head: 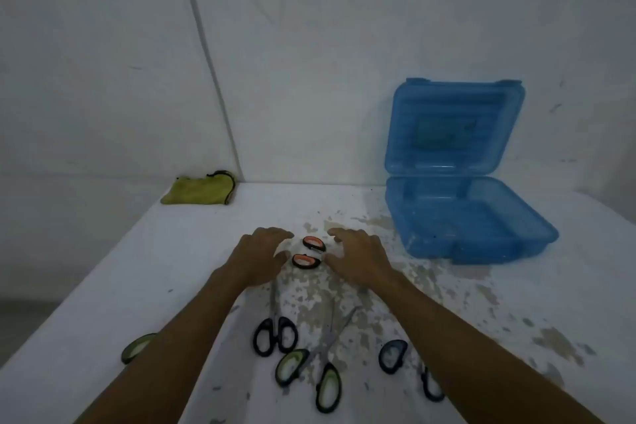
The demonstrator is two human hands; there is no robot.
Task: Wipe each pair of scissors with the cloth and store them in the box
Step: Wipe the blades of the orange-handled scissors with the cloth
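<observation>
A pair of orange-handled scissors point(309, 252) lies mid-table, its two handle loops showing and its blades hidden. My left hand point(261, 253) hovers just left of the loops and my right hand point(359, 256) just right of them, both with loosely curled fingers that hold nothing. Nearer to me lie black-handled scissors point(275, 336), green-handled scissors point(308, 375) and blue-handled scissors point(394, 354), the last partly under my right forearm. One more green handle point(137, 348) peeks from under my left forearm. The yellow-green cloth point(199, 190) lies at the far left corner. The blue box point(516, 241) stands open at the right.
The box lid point(454, 124) stands upright against the white wall behind it. The white table point(103, 286) is worn and flecked with chipped patches through its middle and right side. Its left edge runs diagonally from the cloth toward me.
</observation>
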